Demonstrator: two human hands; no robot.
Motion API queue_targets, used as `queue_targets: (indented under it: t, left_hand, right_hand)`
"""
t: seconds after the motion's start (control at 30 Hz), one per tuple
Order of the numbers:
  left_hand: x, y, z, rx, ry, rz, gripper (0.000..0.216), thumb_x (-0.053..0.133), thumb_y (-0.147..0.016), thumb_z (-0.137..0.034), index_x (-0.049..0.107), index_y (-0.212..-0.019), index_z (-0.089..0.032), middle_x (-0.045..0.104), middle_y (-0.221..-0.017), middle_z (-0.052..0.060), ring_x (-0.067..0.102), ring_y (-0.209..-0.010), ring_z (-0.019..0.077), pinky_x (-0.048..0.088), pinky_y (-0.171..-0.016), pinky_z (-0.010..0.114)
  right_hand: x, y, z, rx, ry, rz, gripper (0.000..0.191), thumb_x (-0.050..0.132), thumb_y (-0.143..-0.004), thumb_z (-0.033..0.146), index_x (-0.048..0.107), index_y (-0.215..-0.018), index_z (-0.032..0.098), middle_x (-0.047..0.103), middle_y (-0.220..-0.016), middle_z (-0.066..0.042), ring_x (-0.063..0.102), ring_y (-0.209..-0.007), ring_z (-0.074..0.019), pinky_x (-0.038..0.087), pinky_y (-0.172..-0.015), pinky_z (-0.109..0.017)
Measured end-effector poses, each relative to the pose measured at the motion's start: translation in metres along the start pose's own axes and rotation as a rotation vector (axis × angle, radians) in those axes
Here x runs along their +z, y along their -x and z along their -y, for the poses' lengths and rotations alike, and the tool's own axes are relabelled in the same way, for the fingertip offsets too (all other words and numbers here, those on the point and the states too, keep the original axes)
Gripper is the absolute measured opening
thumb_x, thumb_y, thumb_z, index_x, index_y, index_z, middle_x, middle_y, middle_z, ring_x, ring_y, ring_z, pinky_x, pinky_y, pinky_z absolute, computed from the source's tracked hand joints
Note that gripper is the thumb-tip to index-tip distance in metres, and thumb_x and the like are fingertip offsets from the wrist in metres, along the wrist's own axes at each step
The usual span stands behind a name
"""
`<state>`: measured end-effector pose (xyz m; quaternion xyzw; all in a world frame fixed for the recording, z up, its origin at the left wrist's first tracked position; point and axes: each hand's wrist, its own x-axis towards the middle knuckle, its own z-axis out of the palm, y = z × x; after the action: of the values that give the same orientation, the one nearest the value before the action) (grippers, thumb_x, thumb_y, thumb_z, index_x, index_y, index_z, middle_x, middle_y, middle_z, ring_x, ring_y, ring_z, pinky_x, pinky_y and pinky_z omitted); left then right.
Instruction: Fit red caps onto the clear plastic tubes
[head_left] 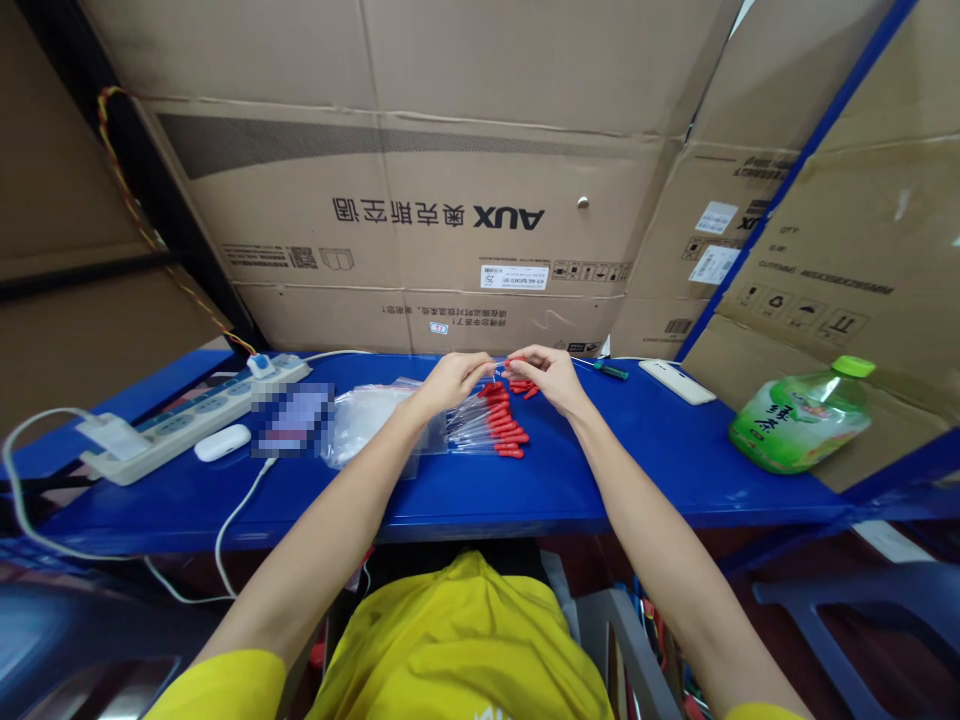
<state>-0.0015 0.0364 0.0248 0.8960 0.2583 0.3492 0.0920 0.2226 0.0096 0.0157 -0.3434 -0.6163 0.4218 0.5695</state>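
Both my hands meet at the back middle of the blue shelf (637,470). My left hand (450,380) is closed in a pinch on one end of a thin clear tube. My right hand (546,374) pinches the other end, where a small red cap (513,361) shows between the fingers. Below the hands lies a row of several clear tubes with red caps (501,428). A few loose red caps (523,387) sit just under my right hand. Clear plastic bags (367,418) lie to the left of my left hand.
At the left are a white power strip (187,420), a white earbud case (222,442) and a blurred phone (291,420) with a cable. A green-handled tool (611,371), a white remote (676,381) and a green bottle (802,420) lie on the right. Cardboard boxes (420,220) wall the back.
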Motion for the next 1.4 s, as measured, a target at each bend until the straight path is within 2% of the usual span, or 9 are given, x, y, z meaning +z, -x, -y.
queue_targets:
  t: [0.13, 0.3, 0.47, 0.7, 1.4]
  left_hand:
    - [0.001, 0.0, 0.0, -0.009, -0.041, -0.06, 0.043, 0.042, -0.108, -0.045, 0.073, -0.098, -0.016, 0.073, -0.085, 0.007, 0.062, -0.073, 0.0172, 0.039, -0.069, 0.027]
    - [-0.001, 0.001, 0.008, -0.002, -0.045, -0.023, 0.04, 0.047, -0.107, -0.046, 0.077, -0.102, -0.019, 0.078, -0.095, 0.008, 0.069, -0.083, 0.02, 0.042, -0.073, 0.027]
    - [-0.002, 0.001, 0.012, 0.024, 0.001, 0.011, 0.042, 0.045, -0.108, -0.044, 0.077, -0.101, -0.017, 0.078, -0.092, 0.008, 0.068, -0.079, 0.0185, 0.042, -0.072, 0.027]
    - [-0.004, -0.001, 0.004, 0.024, 0.034, 0.024, 0.042, 0.045, -0.107, -0.043, 0.076, -0.098, -0.016, 0.078, -0.09, 0.008, 0.067, -0.077, 0.018, 0.041, -0.072, 0.027]
    - [-0.004, -0.001, -0.002, -0.006, 0.113, 0.044, 0.042, 0.047, -0.106, -0.043, 0.076, -0.095, -0.014, 0.076, -0.087, 0.007, 0.064, -0.074, 0.0168, 0.043, -0.072, 0.026]
  right_hand:
    - [-0.004, -0.001, 0.001, -0.016, 0.015, -0.015, 0.046, 0.093, -0.065, 0.055, 0.079, -0.093, 0.022, 0.082, -0.087, -0.005, 0.08, -0.085, -0.0281, 0.066, -0.089, -0.044]
    - [-0.006, 0.001, -0.001, 0.0, 0.06, 0.021, 0.042, 0.092, -0.066, 0.054, 0.08, -0.089, 0.021, 0.081, -0.082, -0.007, 0.08, -0.08, -0.0279, 0.067, -0.082, -0.042]
    - [-0.003, 0.002, -0.003, 0.03, 0.028, 0.011, 0.042, 0.093, -0.063, 0.054, 0.079, -0.084, 0.02, 0.081, -0.08, -0.008, 0.081, -0.079, -0.0288, 0.067, -0.078, -0.041]
    - [-0.002, 0.003, -0.001, 0.047, -0.01, 0.012, 0.045, 0.095, -0.059, 0.054, 0.079, -0.082, 0.02, 0.081, -0.078, -0.007, 0.081, -0.076, -0.0275, 0.068, -0.078, -0.041]
    - [-0.001, 0.001, -0.003, 0.044, -0.02, 0.04, 0.044, 0.096, -0.059, 0.052, 0.079, -0.083, 0.019, 0.081, -0.077, -0.006, 0.081, -0.076, -0.0275, 0.067, -0.08, -0.042]
